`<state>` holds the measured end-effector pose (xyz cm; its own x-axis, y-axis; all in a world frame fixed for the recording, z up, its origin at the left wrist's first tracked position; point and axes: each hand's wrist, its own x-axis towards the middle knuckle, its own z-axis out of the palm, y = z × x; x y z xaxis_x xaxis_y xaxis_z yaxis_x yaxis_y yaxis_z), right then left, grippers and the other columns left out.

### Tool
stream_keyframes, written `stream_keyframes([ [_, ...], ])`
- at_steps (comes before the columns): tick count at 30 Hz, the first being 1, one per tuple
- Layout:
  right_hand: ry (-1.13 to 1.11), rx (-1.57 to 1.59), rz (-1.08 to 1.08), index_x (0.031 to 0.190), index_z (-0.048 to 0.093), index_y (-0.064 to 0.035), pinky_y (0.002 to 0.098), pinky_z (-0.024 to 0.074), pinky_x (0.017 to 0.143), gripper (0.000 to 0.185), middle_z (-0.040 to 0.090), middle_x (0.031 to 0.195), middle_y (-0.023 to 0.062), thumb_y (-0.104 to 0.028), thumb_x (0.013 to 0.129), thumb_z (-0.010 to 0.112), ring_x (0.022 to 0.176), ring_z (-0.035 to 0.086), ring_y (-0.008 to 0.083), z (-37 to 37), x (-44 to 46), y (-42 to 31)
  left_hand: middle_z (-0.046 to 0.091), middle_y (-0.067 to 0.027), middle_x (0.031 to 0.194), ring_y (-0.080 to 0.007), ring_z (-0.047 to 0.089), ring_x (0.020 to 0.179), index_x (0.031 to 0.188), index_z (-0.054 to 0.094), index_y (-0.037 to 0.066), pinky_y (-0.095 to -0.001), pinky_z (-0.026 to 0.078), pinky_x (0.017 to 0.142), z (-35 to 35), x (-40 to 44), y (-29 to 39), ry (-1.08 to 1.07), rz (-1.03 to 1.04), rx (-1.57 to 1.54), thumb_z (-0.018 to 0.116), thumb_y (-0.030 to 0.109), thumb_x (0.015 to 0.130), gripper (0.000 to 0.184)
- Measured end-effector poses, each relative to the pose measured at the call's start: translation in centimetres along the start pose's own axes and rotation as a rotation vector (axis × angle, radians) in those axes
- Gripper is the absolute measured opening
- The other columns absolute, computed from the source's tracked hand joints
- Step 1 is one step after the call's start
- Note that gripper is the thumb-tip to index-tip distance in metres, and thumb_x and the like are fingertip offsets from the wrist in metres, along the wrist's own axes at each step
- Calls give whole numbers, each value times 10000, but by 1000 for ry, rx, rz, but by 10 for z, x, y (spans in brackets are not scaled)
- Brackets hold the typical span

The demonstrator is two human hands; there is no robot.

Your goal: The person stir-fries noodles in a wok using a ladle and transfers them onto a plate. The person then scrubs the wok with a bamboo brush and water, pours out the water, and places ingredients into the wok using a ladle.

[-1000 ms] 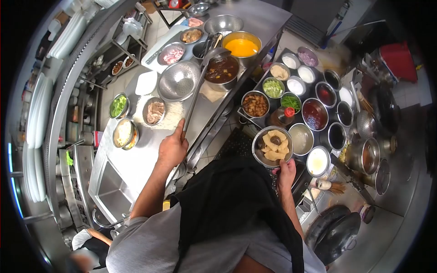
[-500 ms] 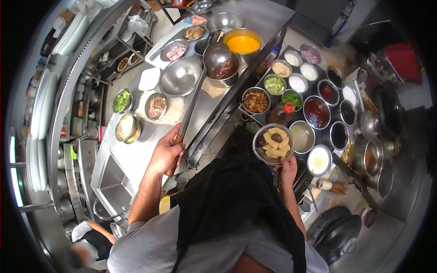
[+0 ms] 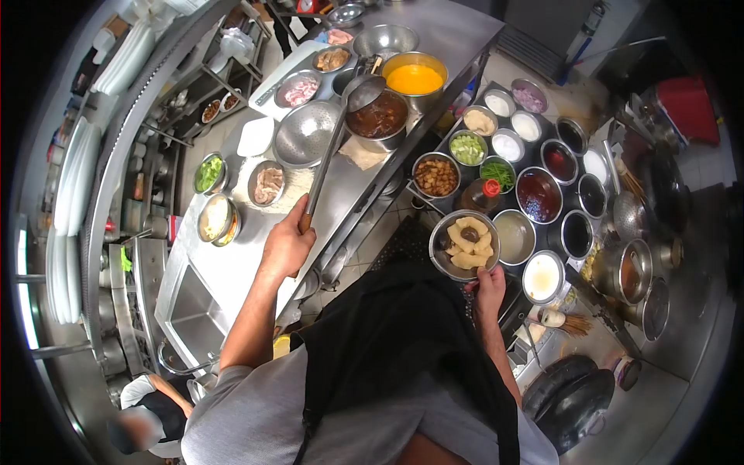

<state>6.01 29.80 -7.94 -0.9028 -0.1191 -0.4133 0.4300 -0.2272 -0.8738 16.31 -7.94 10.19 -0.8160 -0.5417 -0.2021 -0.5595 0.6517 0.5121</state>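
My left hand (image 3: 288,244) is closed around the wooden handle of a long ladle (image 3: 366,94). The metal cup of the ladle is over the left rim of a pot of dark brown sauce (image 3: 380,116); whether it touches the rim I cannot tell. Closed on the near rim of a metal bowl (image 3: 439,260) is my right hand (image 3: 488,288). Pale cut pieces (image 3: 471,252) and one dark round piece lie in that bowl. Beside it stand a pot of cloudy liquid (image 3: 514,236) and a red-capped bottle (image 3: 482,194).
On the steel counter (image 3: 256,236) are a perforated colander (image 3: 306,133), a bowl of raw meat strips (image 3: 267,184) and a pot of orange liquid (image 3: 416,77). Several sauce and seasoning containers crowd the right side, including red sauce (image 3: 539,194). Another person (image 3: 155,407) is at lower left.
My left hand has moved slightly forward, and the ladle's cup has shifted left, uncovering more of the brown sauce. The bowl in my right hand has hardly moved. The person at lower left has shifted.
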Motion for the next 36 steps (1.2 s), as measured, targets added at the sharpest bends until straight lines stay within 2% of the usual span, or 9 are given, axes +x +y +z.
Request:
stream_keyframes([
  [4, -12, -2, 25, 993, 553, -15, 256, 485, 485, 133, 638, 767, 77, -143, 981, 586, 517, 595, 137, -2, 1, 0, 595, -83, 720, -172, 524, 461, 1592, 276, 95, -320, 459, 469, -3, 4, 15, -204, -206, -314, 562, 89, 897, 751],
  [7, -25, -11, 33, 1022, 558, -14, 248, 483, 484, 125, 650, 799, 76, -131, 980, 572, 520, 589, 130, -2, 2, 2, 563, -60, 723, -169, 503, 442, 1572, 270, 51, -312, 465, 441, -6, 15, -1, -358, -289, -978, 555, 63, 904, 726],
  [10, -36, -35, 41, 1082, 572, -6, 231, 483, 485, 146, 674, 870, 78, -103, 977, 542, 530, 577, 115, 2, 4, -1, 533, -47, 719, -160, 478, 434, 1502, 338, 44, -300, 471, 431, -19, 14, 3, -388, -442, -1292, 557, 58, 911, 630],
  [11, -31, -35, 37, 1086, 573, -4, 231, 482, 487, 150, 674, 869, 79, -104, 977, 544, 531, 576, 113, 5, 4, -2, 517, -17, 719, -132, 439, 422, 1286, 507, 117, -293, 426, 411, -21, 9, 11, -373, -407, -1329, 546, 87, 931, 359],
  [14, -25, -19, 28, 1032, 568, -9, 249, 485, 492, 125, 657, 821, 82, -122, 977, 576, 539, 591, 130, 15, 4, -4, 510, -5, 717, -130, 434, 422, 1211, 514, 133, -287, 399, 404, -20, 4, -1, -362, -472, -1473, 550, 100, 936, 279],
  [20, -42, -55, 49, 988, 568, -16, 264, 491, 503, 99, 638, 777, 76, -114, 984, 582, 545, 591, 134, 33, 3, -12, 490, 16, 717, -121, 402, 429, 1159, 527, 146, -277, 360, 411, -18, 2, -13, -453, -477, -1640, 550, 121, 928, 233],
  [23, -57, -49, 59, 972, 563, -23, 263, 490, 503, 86, 626, 759, 72, -106, 990, 572, 544, 585, 131, 47, 5, -12, 505, -25, 715, -156, 434, 439, 1213, 525, 100, -308, 392, 430, -17, -1, -17, -404, -499, -1587, 574, 92, 922, 296],
  [29, -53, -71, 77, 956, 558, -34, 258, 483, 492, 80, 603, 735, 64, -104, 994, 565, 530, 559, 121, 94, 15, -20, 490, -66, 731, -173, 442, 448, 1556, 333, 107, -322, 411, 437, -12, 3, -21, -298, -451, -1492, 569, 36, 910, 692],
  [36, -76, -33, 77, 923, 526, -54, 248, 466, 476, 105, 589, 691, 52, -117, 997, 566, 515, 560, 120, 157, 45, -29, 509, -70, 713, -166, 462, 453, 1592, 276, 123, -314, 423, 446, -28, 10, -32, -345, -433, -1480, 560, 20, 892, 762],
])
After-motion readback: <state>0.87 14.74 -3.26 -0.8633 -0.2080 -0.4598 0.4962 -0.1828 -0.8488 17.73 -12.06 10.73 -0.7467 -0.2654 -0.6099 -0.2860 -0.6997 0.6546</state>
